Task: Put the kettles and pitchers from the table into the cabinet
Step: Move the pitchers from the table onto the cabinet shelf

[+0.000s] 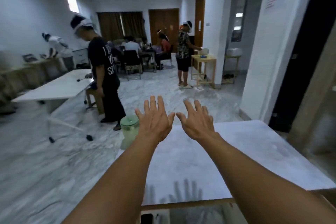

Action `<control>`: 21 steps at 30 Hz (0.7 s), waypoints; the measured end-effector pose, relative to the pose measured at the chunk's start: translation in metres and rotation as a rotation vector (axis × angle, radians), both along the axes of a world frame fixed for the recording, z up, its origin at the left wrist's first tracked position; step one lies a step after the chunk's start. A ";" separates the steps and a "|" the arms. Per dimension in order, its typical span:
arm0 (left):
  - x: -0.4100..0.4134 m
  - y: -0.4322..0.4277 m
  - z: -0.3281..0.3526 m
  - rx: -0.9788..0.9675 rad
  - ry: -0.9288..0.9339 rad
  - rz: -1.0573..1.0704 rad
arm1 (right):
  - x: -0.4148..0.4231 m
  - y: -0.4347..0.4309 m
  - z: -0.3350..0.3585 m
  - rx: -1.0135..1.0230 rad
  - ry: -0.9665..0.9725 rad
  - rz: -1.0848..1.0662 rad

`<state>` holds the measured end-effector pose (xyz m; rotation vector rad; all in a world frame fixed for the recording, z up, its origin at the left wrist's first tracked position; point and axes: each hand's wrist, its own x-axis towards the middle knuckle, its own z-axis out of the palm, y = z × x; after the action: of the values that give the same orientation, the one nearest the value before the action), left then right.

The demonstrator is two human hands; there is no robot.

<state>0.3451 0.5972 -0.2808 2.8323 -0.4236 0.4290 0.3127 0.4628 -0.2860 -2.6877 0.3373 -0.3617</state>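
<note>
Item: green-lidded pitcher [129, 131], translucent plastic, judged light, slippery; placed at bench [254, 151] corner, touching left hand [154, 123]. Left hand, right hand [197, 123] spread, nothing held. Hold advised around body.

We hold our left hand [154, 120] and right hand [197, 122] out over the white counter [254, 151], backs up, fingers spread, both empty, thumbs nearly touching. A green-lidded pitcher [129, 131] stands at the counter's far left corner, just beside our left hand. Their shadows fall on the counter's near edge.
</note>
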 end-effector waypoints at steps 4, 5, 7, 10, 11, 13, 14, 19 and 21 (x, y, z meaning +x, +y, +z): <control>0.038 0.060 -0.045 -0.157 0.180 0.213 | 0.053 0.052 -0.043 0.077 0.134 0.086; 0.047 0.070 -0.055 -0.223 0.239 0.273 | 0.066 0.060 -0.054 0.094 0.165 0.097; 0.070 0.084 -0.073 -0.376 0.354 0.394 | 0.094 0.071 -0.073 0.131 0.203 0.100; 0.109 0.093 -0.095 -0.608 0.447 0.522 | 0.138 0.077 -0.096 0.223 0.231 0.071; 0.121 0.093 -0.101 -0.663 0.465 0.557 | 0.153 0.077 -0.103 0.251 0.248 0.057; 0.146 0.088 -0.110 -0.738 0.497 0.607 | 0.182 0.075 -0.116 0.302 0.290 0.021; 0.159 0.084 -0.115 -0.767 0.504 0.627 | 0.196 0.074 -0.121 0.330 0.308 0.000; 0.211 0.063 -0.145 -0.927 0.519 0.709 | 0.258 0.065 -0.152 0.435 0.383 -0.092; 0.223 0.059 -0.156 -0.998 0.529 0.741 | 0.274 0.065 -0.163 0.449 0.404 -0.106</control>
<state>0.5680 0.6557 -0.4366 1.8789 0.7587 -0.0330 0.5869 0.5274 -0.4493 -2.2845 0.5998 0.2146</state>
